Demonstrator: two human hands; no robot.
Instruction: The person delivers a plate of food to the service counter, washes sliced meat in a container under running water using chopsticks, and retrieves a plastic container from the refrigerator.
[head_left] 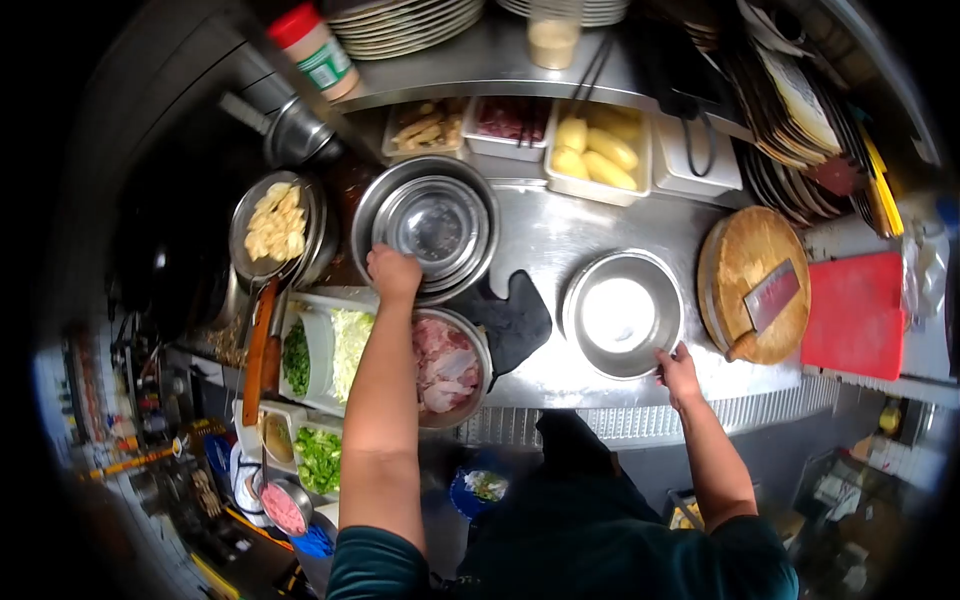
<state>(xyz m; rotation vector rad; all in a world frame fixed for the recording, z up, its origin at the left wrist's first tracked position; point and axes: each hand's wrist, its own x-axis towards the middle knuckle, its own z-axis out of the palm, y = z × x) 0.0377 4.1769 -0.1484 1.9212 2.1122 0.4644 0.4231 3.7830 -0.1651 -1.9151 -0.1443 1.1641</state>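
Note:
My right hand (680,374) grips the near right rim of a round steel bowl (657,325), which stands on the steel counter. Its inside reflects bright light. At the left, my left hand (395,272) is closed on the near left rim of a nest of steel bowls (437,222); which rims its fingers hold is partly hidden. Below that nest, a bowl of raw meat (445,365) sits beside my left forearm. A folded dark cloth (515,325) lies between the meat and the single bowl.
A cleaver (772,297) rests on a round wooden chopping block (735,245), with a red board (855,315) beyond. Peeled potatoes (605,150) fill a tub at the back. Shredded cabbage (350,345) and a strainer of yellowish pieces (275,225) are at the left.

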